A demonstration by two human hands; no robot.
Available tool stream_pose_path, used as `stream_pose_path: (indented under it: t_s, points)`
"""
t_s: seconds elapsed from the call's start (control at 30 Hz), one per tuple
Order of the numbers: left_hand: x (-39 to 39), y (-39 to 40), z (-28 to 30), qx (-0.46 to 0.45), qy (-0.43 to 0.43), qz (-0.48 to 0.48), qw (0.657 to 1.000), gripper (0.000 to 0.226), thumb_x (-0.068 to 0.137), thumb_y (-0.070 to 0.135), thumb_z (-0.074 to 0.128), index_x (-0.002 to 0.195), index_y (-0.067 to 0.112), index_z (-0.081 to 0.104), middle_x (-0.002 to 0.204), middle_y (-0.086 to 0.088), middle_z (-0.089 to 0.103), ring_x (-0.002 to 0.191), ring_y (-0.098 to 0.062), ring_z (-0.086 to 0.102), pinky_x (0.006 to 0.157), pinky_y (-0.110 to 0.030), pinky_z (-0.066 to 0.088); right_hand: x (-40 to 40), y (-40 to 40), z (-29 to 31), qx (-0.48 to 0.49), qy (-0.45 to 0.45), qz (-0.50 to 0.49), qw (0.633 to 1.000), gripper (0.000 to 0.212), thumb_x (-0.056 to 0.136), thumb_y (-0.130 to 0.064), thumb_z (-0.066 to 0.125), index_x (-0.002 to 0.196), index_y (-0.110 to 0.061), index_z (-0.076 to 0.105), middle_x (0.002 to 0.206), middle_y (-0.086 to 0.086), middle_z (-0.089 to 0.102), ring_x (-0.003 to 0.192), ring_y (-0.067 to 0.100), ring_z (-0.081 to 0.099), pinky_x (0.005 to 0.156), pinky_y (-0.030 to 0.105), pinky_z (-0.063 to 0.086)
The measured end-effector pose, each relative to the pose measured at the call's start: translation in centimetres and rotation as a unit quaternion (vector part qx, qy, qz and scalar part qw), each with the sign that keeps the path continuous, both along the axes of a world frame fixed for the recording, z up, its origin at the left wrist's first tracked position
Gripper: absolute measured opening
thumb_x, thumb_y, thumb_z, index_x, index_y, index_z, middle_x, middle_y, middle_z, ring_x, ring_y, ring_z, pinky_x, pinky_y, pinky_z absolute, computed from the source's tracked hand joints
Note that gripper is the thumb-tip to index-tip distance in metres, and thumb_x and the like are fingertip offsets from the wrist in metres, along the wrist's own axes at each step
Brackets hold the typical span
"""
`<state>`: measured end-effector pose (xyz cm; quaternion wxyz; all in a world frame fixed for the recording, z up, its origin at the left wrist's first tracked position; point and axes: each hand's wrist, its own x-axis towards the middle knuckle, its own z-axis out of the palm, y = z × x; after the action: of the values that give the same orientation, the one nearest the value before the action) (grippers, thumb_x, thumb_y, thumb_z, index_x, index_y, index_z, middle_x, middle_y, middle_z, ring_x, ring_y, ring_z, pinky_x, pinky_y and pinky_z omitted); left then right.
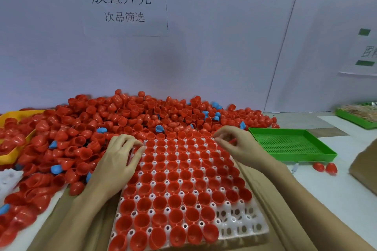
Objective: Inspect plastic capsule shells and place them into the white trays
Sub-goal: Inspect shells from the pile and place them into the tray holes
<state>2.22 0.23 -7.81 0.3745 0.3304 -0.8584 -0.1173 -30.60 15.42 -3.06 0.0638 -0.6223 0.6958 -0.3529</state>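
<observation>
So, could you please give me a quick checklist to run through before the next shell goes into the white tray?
1. Empty pockets left in the white tray: ok, several at its near right corner.
2. Loose red shells within reach: ok, a big pile behind the tray.
3. Left hand free: ok, fingers resting open on the tray's left edge.
4. Right hand holding a shell: cannot tell, fingers curled and blurred.
5. Blue shells kept out of the tray: ok, none seated.

hands 2 (120, 157) (234, 144) | white trays 2 (240, 222) (8, 181) | green trays 2 (291, 144) (355, 118) | yellow tray 1 (12, 116) | wall signs 2 (122, 2) (367, 55) | red shells (122, 116) too many to count | stray red shells by green tray 2 (324, 168)
</observation>
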Motion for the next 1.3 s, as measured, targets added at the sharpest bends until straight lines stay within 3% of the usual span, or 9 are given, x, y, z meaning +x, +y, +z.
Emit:
stream_pose_path:
  t_s: [0.17,0.3,0.4,0.57,0.77,0.87,1.1,1.23,1.3]
  points:
    - [0.3,-0.3,0.0,-0.004,-0.005,-0.008,1.000,0.011,0.102,0.029,0.063,0.107,0.023,0.070,0.111,0.016,0.058,0.112,-0.004,0.049,0.087,-0.013,0.040,-5.3,-5.0,-2.7,0.037,0.073,-0.117,0.990,0.042,0.106,-0.013,0.055,0.147,-0.021,0.055,0.143,0.008,0.053,0.131,0.023,0.052,0.109,0.034,0.042]
    - [0.7,-0.7,0.0,-0.001,-0.010,-0.007,1.000,0.011,0.102,0.031,0.062,0.108,0.026,0.070,0.112,0.019,0.057,0.114,0.003,0.047,0.089,-0.013,0.040,-7.8,-7.4,-4.5,0.111,0.136,-0.135,0.975,0.057,0.107,-0.011,0.051,0.160,-0.027,0.040,0.167,0.009,0.033,0.154,0.034,0.027,0.126,0.049,0.026]
    - [1.0,-0.9,0.1,-0.004,-0.014,-0.009,1.000,0.011,0.102,0.031,0.062,0.107,0.026,0.070,0.112,0.019,0.057,0.117,0.005,0.047,0.089,-0.014,0.041,-8.8,-8.6,-4.4,0.149,0.196,-0.129,0.961,0.049,0.108,-0.014,0.048,0.154,-0.028,0.050,0.160,0.003,0.044,0.147,0.037,0.031,0.122,0.049,0.029]
    - [0.9,-0.6,0.3,-0.005,-0.022,-0.013,1.000,0.011,0.101,0.031,0.062,0.106,0.026,0.070,0.112,0.020,0.057,0.116,0.002,0.048,0.087,-0.015,0.042,-8.9,-9.2,-3.4,0.101,0.245,-0.150,0.952,0.017,0.102,-0.027,0.065,0.115,-0.025,0.074,0.111,0.001,0.062,0.114,0.029,0.055,0.092,0.041,0.048]
    - [1.1,-0.3,0.7,-0.005,-0.028,-0.011,1.000,0.012,0.101,0.029,0.063,0.107,0.023,0.072,0.111,0.019,0.058,0.113,0.001,0.049,0.088,-0.013,0.041,-6.4,-7.9,-2.8,-0.116,0.009,-0.202,0.972,0.018,0.102,-0.018,0.067,0.116,-0.012,0.076,0.109,0.005,0.074,0.101,0.021,0.067,0.092,0.036,0.054]
    - [0.9,0.1,1.2,-0.004,-0.012,-0.022,1.000,0.013,0.102,0.031,0.061,0.112,0.028,0.069,0.111,0.022,0.059,0.114,0.004,0.051,0.092,-0.015,0.044,-3.1,-6.1,-1.4,-0.164,-0.134,-0.141,0.967,0.016,0.101,-0.027,0.070,0.111,-0.017,0.079,0.095,-0.006,0.078,0.088,0.013,0.072,0.084,0.033,0.060]
    - [-1.2,3.2,2.4,-0.009,0.061,-0.136,0.989,0.033,0.099,0.031,0.067,0.131,0.036,0.062,0.114,0.021,0.063,0.104,-0.010,0.067,0.086,-0.023,0.056,4.4,-0.6,0.7,0.050,-0.242,0.168,0.954,0.021,0.105,-0.037,0.064,0.109,-0.024,0.080,0.090,0.001,0.076,0.078,0.012,0.070,0.076,0.022,0.056]
    - [-2.5,5.2,2.9,0.023,0.075,-0.257,0.963,0.061,0.094,0.023,0.079,0.148,0.037,0.055,0.147,0.012,0.054,0.121,-0.016,0.065,0.087,-0.021,0.058,6.8,0.4,0.8,0.158,-0.241,0.244,0.926,0.020,0.104,-0.038,0.066,0.105,-0.024,0.080,0.086,-0.005,0.074,0.075,0.013,0.065,0.072,0.026,0.053]
    - [-3.0,5.7,3.0,0.033,0.069,-0.286,0.955,0.055,0.092,0.016,0.082,0.142,0.030,0.062,0.145,0.011,0.057,0.127,-0.017,0.063,0.088,-0.024,0.059,7.4,0.6,0.7,0.178,-0.241,0.265,0.917,0.019,0.104,-0.038,0.067,0.104,-0.025,0.080,0.080,-0.005,0.071,0.069,0.016,0.062,0.065,0.028,0.051]
